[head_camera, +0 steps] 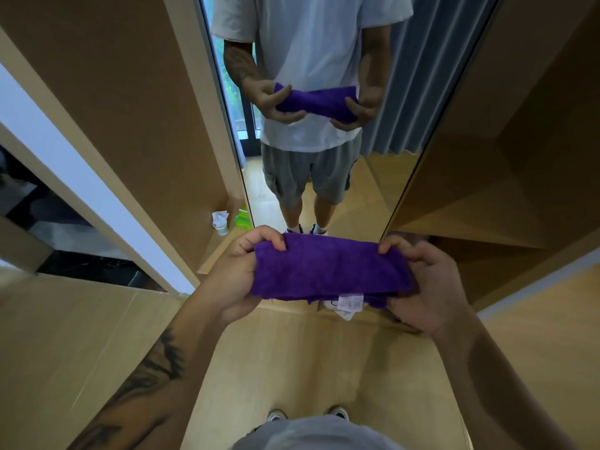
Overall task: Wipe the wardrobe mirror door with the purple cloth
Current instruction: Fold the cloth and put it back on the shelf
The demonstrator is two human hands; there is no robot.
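We hold purple cloth (328,271) folded, stretched between both hands at waist height, in front of mirror door (324,177), not touching glass. Left hand (233,274) fingers curled, gripping left end; right hand (422,284) fingers pinching right end. White label (350,303) hangs from lower edge. Green bottle (242,218) on floor (81,323) beside mirror base.

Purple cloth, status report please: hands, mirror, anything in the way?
Left hand and right hand grip purple cloth, folded. Mirror door untouched. Nothing blocking.
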